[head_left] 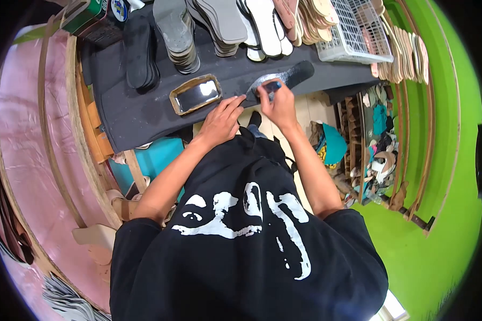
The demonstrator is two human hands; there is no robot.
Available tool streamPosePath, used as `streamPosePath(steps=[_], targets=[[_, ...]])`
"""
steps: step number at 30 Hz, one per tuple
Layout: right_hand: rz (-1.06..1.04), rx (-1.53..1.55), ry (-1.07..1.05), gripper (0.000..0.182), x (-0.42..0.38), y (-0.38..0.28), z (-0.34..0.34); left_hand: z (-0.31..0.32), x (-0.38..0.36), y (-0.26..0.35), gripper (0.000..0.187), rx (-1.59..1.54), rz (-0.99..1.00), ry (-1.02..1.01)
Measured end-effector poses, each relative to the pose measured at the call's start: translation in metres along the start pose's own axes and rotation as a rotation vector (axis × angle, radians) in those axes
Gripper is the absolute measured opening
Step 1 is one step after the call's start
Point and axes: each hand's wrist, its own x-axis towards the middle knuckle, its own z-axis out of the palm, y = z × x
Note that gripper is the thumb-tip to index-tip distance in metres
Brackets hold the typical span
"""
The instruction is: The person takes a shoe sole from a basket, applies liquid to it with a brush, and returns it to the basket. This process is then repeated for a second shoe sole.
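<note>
The person stands at a dark work table and bends over a black shoe sole that lies flat near the front edge of the table, with its toe pointing to the right and away. The left hand rests with spread fingers on the table edge and presses on the near end of the sole, so it holds it down but does not close around it. The right hand is closed around a small brush with a blue part, and the tip of the brush touches the sole, where a shiny grey wet patch shows on the surface. Just to the left of the left hand, a flat metal tray with a rusty rim stands on the table, apart from the sole. Further back there are stacks of soles in grey, black and beige, and a white plastic basket on the right side. Under the table on the right, a wooden shelf is full of mixed scraps and shoe parts.
</note>
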Motion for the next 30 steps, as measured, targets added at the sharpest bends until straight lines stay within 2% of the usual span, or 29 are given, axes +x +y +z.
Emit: streamPosePath(steps=[3,5,9,12,14,17,20,22,25,27,30], targets=[[-0.035,-0.065,0.056,0.014,-0.005,-0.005,0.007,0.0,-0.001,-0.003,0.044,0.033,0.054,-0.014],[-0.102,-0.054,0.005,0.013,-0.013,-0.012,0.009,0.0,-0.001,-0.006,0.043,0.03,0.077,-0.02],[0.004,-0.129,0.157,0.015,-0.011,-0.009,0.018,-0.001,-0.002,-0.006,0.043,0.036,0.093,-0.042],[0.015,-0.093,0.155,0.014,-0.027,-0.018,0.025,-0.006,-0.002,-0.006,0.044,0.058,0.108,-0.066],[-0.049,-0.172,0.152,0.013,-0.034,-0.015,0.016,-0.007,0.0,-0.006,0.045,0.061,0.117,-0.077],[0.145,-0.247,0.334,0.012,-0.037,-0.005,0.0,-0.007,-0.002,-0.006,0.045,0.075,0.102,-0.102],[0.177,-0.278,0.352,0.012,-0.039,-0.016,0.009,-0.005,-0.002,-0.008,0.046,0.102,0.135,-0.088],[0.104,-0.185,0.251,0.013,-0.047,-0.021,0.025,-0.006,-0.001,-0.007,0.046,0.082,0.114,-0.094],[0.061,-0.183,0.226,0.013,-0.049,-0.016,0.018,-0.002,-0.001,-0.007,0.05,0.066,0.098,-0.075],[0.201,-0.265,0.336,0.013,-0.046,0.002,-0.006,-0.002,-0.001,-0.007,0.05,0.065,0.098,-0.076],[0.232,-0.259,0.422,0.013,-0.036,0.012,-0.022,-0.004,-0.002,-0.006,0.049,0.056,0.092,-0.078]])
